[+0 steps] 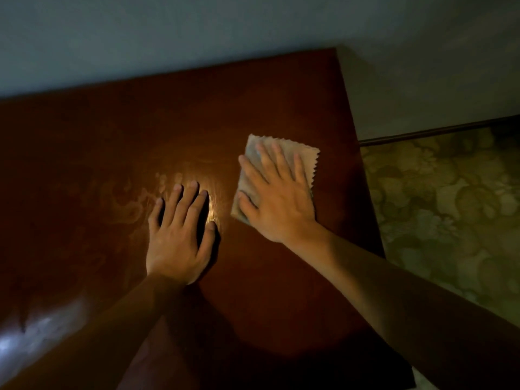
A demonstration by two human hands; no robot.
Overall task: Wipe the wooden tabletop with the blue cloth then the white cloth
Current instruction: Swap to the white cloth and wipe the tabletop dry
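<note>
1. From the head camera I see my right hand (277, 199) lying flat with straight fingers, pressing a pale cloth (308, 161) on the brown table (112, 142).
2. The cloth sits at about 2 o'clock, near the table's right edge. Its long side runs from 12 to 6.
3. My left hand (180, 235) rests flat and holds nothing. Most unwiped wood, I think, lies toward 9 o'clock.

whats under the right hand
A pale cloth lies flat under the right hand, on the wooden tabletop. The hand covers its middle, so that part can't be seen.
</note>
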